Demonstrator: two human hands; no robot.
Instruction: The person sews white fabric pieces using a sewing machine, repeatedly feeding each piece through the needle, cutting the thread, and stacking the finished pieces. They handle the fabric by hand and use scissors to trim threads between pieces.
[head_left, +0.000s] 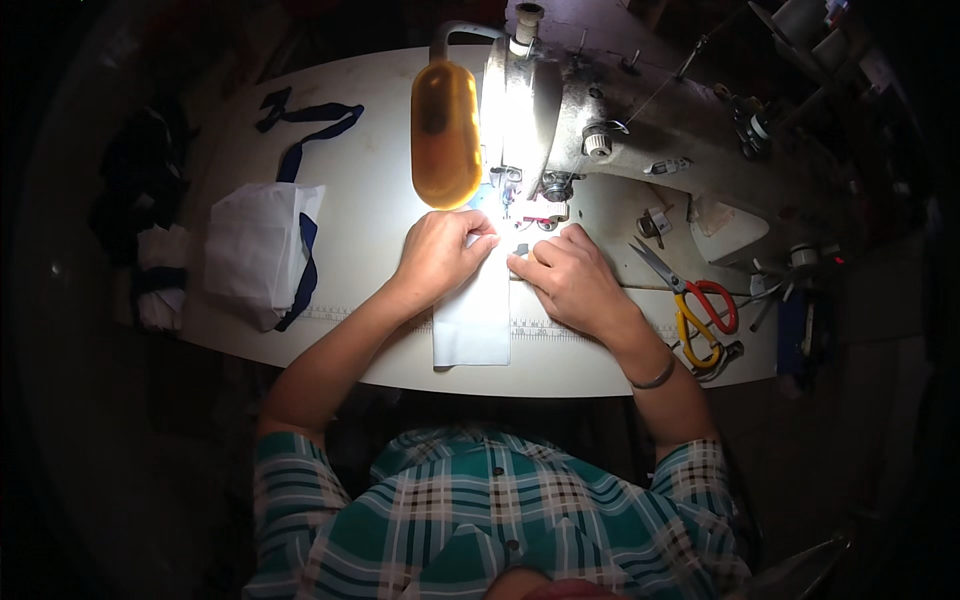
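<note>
A folded strip of white cloth (472, 335) lies lengthwise on the sewing table, its far end under bright light by the needle and presser foot (508, 195) of a sewing machine (640, 130). My left hand (445, 252) rests over the strip's left side, thumb and forefinger pinched together on the cloth near the needle. On the strip's right side is my right hand (575, 280), its fingers curled and closed, tips at the cloth's edge. Glare hides what, if anything, those tips hold.
An amber lamp-like cover (445, 135) stands left of the needle. Scissors (695, 305) with red and yellow handles lie at right. To the left are a white cloth piece (255, 245) and a dark blue strip (308, 265). A printed ruler (560, 331) crosses the table near its front edge.
</note>
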